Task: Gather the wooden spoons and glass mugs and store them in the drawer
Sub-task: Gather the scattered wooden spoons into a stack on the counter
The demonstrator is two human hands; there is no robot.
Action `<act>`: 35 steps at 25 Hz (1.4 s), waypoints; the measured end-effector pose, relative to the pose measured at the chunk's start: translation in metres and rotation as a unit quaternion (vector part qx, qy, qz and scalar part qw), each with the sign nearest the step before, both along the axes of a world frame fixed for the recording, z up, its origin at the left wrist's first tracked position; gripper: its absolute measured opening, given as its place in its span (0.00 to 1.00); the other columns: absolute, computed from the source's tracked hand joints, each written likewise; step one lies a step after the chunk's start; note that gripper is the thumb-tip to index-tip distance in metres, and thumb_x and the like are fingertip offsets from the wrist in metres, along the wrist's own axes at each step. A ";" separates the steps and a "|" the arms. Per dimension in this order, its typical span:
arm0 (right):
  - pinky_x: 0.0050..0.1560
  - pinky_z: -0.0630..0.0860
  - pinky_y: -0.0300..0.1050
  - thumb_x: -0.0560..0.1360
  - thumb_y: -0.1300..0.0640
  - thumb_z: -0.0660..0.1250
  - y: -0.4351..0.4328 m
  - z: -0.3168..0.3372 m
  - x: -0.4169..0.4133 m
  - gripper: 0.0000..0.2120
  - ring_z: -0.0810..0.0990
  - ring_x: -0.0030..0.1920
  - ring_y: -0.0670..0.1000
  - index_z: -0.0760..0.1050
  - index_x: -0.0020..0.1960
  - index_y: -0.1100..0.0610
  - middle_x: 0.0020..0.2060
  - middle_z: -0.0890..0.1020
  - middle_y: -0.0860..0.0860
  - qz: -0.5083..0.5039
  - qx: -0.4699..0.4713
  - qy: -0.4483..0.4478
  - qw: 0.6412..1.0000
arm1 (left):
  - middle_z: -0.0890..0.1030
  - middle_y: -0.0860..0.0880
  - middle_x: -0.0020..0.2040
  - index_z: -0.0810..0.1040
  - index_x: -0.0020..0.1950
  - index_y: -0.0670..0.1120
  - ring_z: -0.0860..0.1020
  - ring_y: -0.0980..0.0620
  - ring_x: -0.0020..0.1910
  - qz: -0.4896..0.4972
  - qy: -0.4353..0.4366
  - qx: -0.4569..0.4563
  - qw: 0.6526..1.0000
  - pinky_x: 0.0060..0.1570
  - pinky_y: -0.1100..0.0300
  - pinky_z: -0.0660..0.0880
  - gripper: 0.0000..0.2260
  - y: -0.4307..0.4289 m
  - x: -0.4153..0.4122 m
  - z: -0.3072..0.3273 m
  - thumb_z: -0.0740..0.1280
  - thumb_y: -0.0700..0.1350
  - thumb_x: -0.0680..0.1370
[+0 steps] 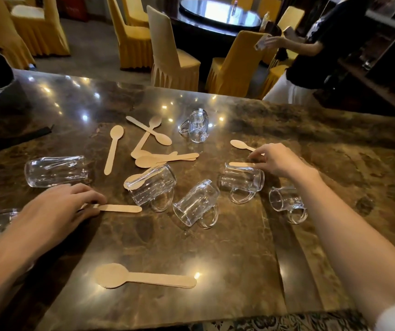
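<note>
1. Spoons (165, 157) and mugs (197, 204) lie scattered over the table (191, 306). No drawer is in view.
2. Left hand (55, 211): thumb and fingers are clamped on one end of the left spoon (120, 208), which lies flat just left of the centre mug (153, 187). Pinching the end is likely the easiest way to raise a thin piece off the glossy top.
3. Right hand (277, 161), well right of the centre mug, curls its fingertips down onto the handle of the right spoon (240, 145). I cannot tell whether that grip has closed on it.
4. Both forearms reach forward with palms down and wrists low, one on each side of the centre mug. This looks like an attempt to collect two spoons at once.
5. The mugs lie tipped on their sides around the centre mug. The near spoon (144, 278) lies alone on the person's side of it.
</note>
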State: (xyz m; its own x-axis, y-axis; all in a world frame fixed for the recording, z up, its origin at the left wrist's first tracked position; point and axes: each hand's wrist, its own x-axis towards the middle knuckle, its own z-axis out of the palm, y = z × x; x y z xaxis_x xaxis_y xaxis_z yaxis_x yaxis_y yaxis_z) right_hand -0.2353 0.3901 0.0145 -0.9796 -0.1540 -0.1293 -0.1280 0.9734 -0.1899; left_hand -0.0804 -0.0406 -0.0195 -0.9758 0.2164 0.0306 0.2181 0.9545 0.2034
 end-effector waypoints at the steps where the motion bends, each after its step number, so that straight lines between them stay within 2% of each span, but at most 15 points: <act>1: 0.51 0.78 0.50 0.72 0.53 0.71 0.000 -0.002 -0.002 0.12 0.78 0.49 0.52 0.80 0.55 0.48 0.53 0.81 0.50 0.009 0.006 -0.007 1.000 | 0.83 0.53 0.48 0.81 0.50 0.56 0.81 0.46 0.44 -0.002 0.003 -0.002 1.000 0.43 0.47 0.79 0.10 0.001 0.000 0.000 0.72 0.47 0.69; 3: 0.52 0.78 0.55 0.73 0.53 0.70 0.001 -0.005 -0.003 0.10 0.78 0.51 0.53 0.81 0.54 0.48 0.52 0.81 0.49 0.022 0.016 0.000 1.000 | 0.82 0.54 0.48 0.81 0.51 0.57 0.81 0.46 0.46 -0.005 0.014 -0.016 1.000 0.46 0.47 0.79 0.10 0.002 0.003 0.000 0.67 0.52 0.71; 6: 0.50 0.77 0.54 0.74 0.53 0.69 0.004 -0.010 -0.004 0.08 0.77 0.51 0.52 0.81 0.52 0.49 0.51 0.81 0.50 0.045 0.025 0.027 0.998 | 0.82 0.54 0.49 0.79 0.52 0.58 0.81 0.45 0.49 -0.006 0.010 -0.031 0.999 0.51 0.45 0.77 0.13 0.003 0.007 0.001 0.59 0.55 0.72; 9: 0.51 0.76 0.53 0.75 0.53 0.67 0.006 -0.014 -0.001 0.07 0.75 0.52 0.53 0.79 0.53 0.50 0.51 0.80 0.50 0.059 0.031 0.031 0.997 | 0.81 0.56 0.48 0.78 0.52 0.58 0.81 0.48 0.48 -0.007 -0.001 -0.027 1.000 0.58 0.46 0.72 0.14 0.008 0.014 0.010 0.57 0.55 0.73; 13: 0.53 0.75 0.52 0.75 0.54 0.66 0.003 -0.013 0.000 0.08 0.76 0.53 0.55 0.78 0.54 0.51 0.54 0.80 0.53 0.058 0.008 0.045 0.997 | 0.82 0.55 0.47 0.79 0.51 0.55 0.82 0.50 0.46 -0.043 0.013 -0.003 0.999 0.59 0.48 0.70 0.15 0.024 0.025 0.033 0.54 0.54 0.75; 16: 0.53 0.74 0.49 0.75 0.57 0.67 -0.003 -0.004 0.002 0.10 0.77 0.53 0.54 0.78 0.56 0.54 0.55 0.79 0.54 0.049 -0.021 0.082 0.995 | 0.82 0.56 0.46 0.81 0.50 0.55 0.82 0.54 0.46 -0.093 0.029 0.018 0.995 0.61 0.51 0.71 0.25 0.046 0.040 0.053 0.44 0.59 0.80; 18: 0.54 0.74 0.48 0.75 0.58 0.66 -0.012 0.007 0.007 0.10 0.77 0.54 0.54 0.78 0.57 0.55 0.55 0.79 0.54 0.050 -0.041 0.107 0.992 | 0.83 0.57 0.46 0.81 0.49 0.55 0.82 0.57 0.46 -0.123 0.035 0.020 0.992 0.59 0.46 0.72 0.28 0.060 0.053 0.059 0.41 0.59 0.80; 19: 0.54 0.74 0.48 0.75 0.58 0.66 -0.018 0.014 0.011 0.10 0.76 0.54 0.54 0.78 0.57 0.55 0.55 0.79 0.54 0.054 -0.050 0.120 0.990 | 0.82 0.59 0.46 0.81 0.49 0.56 0.82 0.58 0.46 -0.132 0.031 0.020 0.991 0.59 0.46 0.72 0.28 0.066 0.058 0.060 0.41 0.58 0.80; 22: 0.54 0.74 0.51 0.75 0.57 0.66 -0.045 0.037 0.026 0.10 0.76 0.53 0.54 0.79 0.55 0.56 0.53 0.80 0.54 0.086 -0.067 0.149 0.983 | 0.81 0.62 0.46 0.81 0.50 0.59 0.81 0.63 0.46 -0.145 0.005 0.028 0.989 0.63 0.56 0.70 0.20 0.079 0.069 0.058 0.49 0.57 0.78; 25: 0.50 0.74 0.47 0.74 0.55 0.68 -0.074 0.057 0.051 0.09 0.76 0.47 0.50 0.80 0.53 0.55 0.49 0.81 0.52 0.111 -0.097 0.155 0.977 | 0.81 0.63 0.44 0.82 0.49 0.59 0.80 0.65 0.44 -0.169 -0.012 0.030 0.985 0.58 0.55 0.75 0.16 0.087 0.074 0.044 0.54 0.54 0.75; 28: 0.48 0.75 0.43 0.72 0.54 0.70 -0.101 0.066 0.088 0.09 0.77 0.45 0.47 0.80 0.51 0.52 0.46 0.80 0.47 0.131 -0.148 0.124 0.972 | 0.82 0.62 0.43 0.82 0.47 0.59 0.81 0.64 0.42 -0.184 -0.004 0.032 0.982 0.56 0.51 0.77 0.09 0.087 0.075 0.029 0.62 0.54 0.74; 31: 0.48 0.76 0.40 0.71 0.53 0.70 -0.122 0.060 0.131 0.08 0.77 0.44 0.43 0.80 0.51 0.49 0.44 0.77 0.41 0.155 -0.161 0.076 0.972 | 0.82 0.62 0.43 0.82 0.47 0.59 0.81 0.63 0.43 -0.194 -0.008 0.038 0.980 0.57 0.50 0.76 0.07 0.084 0.076 0.015 0.65 0.53 0.73; 35: 0.51 0.76 0.41 0.72 0.49 0.66 -0.137 0.038 0.177 0.10 0.75 0.46 0.39 0.78 0.53 0.45 0.46 0.75 0.37 0.174 -0.165 0.016 0.971 | 0.82 0.62 0.41 0.83 0.45 0.59 0.81 0.64 0.42 -0.195 -0.004 0.050 0.979 0.56 0.58 0.77 0.05 0.086 0.078 0.012 0.69 0.54 0.71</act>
State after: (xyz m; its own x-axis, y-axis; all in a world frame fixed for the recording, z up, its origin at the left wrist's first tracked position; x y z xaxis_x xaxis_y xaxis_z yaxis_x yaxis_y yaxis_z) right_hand -0.0583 0.2531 0.0525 -0.8634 -0.5044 0.0135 -0.4494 0.7566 -0.4749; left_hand -0.0025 0.0450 -0.0077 -0.8193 0.5697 0.0639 0.5609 0.7736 0.2949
